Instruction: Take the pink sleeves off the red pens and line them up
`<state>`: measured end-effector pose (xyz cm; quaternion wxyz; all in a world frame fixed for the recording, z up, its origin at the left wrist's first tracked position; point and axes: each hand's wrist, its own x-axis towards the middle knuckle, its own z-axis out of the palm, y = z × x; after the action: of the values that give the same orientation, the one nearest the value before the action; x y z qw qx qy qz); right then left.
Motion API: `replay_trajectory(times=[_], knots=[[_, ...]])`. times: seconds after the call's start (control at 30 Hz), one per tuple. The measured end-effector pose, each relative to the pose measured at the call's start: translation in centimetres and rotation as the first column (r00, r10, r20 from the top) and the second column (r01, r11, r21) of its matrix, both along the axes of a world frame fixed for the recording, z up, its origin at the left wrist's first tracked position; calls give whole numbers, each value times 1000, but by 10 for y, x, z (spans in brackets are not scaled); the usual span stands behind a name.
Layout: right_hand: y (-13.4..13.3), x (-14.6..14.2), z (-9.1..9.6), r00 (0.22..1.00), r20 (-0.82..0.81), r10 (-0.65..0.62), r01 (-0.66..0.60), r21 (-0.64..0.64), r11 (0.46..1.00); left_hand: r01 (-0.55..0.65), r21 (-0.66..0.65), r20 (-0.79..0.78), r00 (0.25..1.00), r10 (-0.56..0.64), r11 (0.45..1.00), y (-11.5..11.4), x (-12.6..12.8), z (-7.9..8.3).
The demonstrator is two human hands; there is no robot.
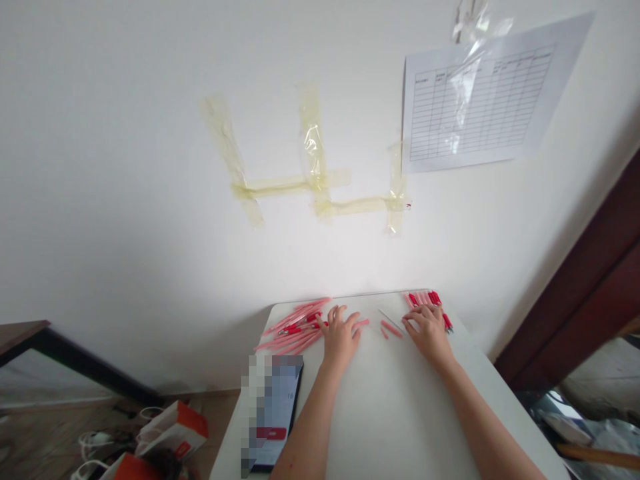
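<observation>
On the white table (395, 413) my left hand (341, 335) lies flat with fingers spread, resting on the right edge of a pile of pink and red pen parts (295, 327). My right hand (426, 328) sits palm down, fingers bent, beside a row of red pens (431, 301) at the table's far right. Two loose pink pieces (389, 329) and a thin clear rod (389, 318) lie between my hands. Neither hand visibly grips anything.
A phone or tablet (274, 417) lies at the table's left edge. The wall behind carries yellowed tape strips (315, 180) and a printed grid sheet (480, 100). Orange-and-white boxes (173, 433) and cables sit on the floor at left; a dark wooden frame (590, 287) stands at right.
</observation>
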<state>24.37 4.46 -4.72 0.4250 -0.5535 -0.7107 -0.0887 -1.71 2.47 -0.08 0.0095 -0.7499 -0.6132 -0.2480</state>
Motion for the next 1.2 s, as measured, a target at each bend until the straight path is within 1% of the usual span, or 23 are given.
replay_trajectory(times=[0.13, 0.2, 0.4, 0.63, 0.9, 1.2], knots=[[-7, -7, 10, 998, 5, 62, -62, 13, 998, 87, -22, 8, 996, -87, 996, -4, 10, -4], [-11, -12, 13, 996, 22, 87, -87, -9, 996, 114, -36, 7, 993, -114, 993, -5, 14, -5], [-16, -27, 12, 988, 68, 136, -133, -48, 990, 140, -75, -18, 990, -141, 987, -8, 22, -6], [-19, -36, 11, 983, 129, 128, -119, -75, 990, 134, -73, 5, 991, -134, 988, -6, 20, -5], [-18, -38, 9, 985, 131, 114, -105, -75, 992, 131, -78, 25, 991, -129, 988, -4, 18, -4], [-19, -39, 11, 979, 132, 156, -144, -95, 985, 101, -76, 45, 994, -98, 992, -5, 19, -3]])
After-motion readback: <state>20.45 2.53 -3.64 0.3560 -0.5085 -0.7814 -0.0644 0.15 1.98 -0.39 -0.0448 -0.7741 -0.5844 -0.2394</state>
